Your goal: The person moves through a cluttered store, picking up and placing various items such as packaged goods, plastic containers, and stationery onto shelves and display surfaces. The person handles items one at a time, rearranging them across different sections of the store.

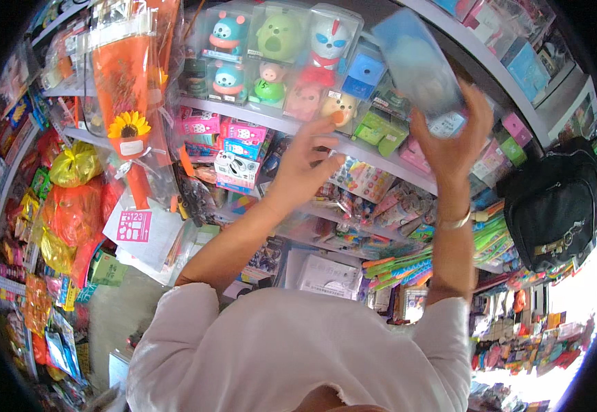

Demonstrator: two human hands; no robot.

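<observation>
My right hand (455, 141) grips the lower end of a clear, bluish box (417, 64), lifted in front of the upper right shelf; motion blurs its contents. My left hand (303, 167) holds nothing, fingers apart and slightly curled. It hovers before the shelf edge, closest to a boxed yellow duck figure (347, 109) and a boxed pink figure (302, 102); whether it touches either cannot be made out. Above them stands a boxed silver-and-red hero figure (325, 44). A blue box (364, 76) sits between that figure and the lifted box.
Boxed animal figures (228, 80) line the shelf (257, 117) to the left. A wrapped sunflower bouquet (129, 125) hangs farther left, over papers (144, 242). A black backpack (553, 206) hangs at right, beside colourful long balloons (401, 270). Packaged goods fill the lower shelves.
</observation>
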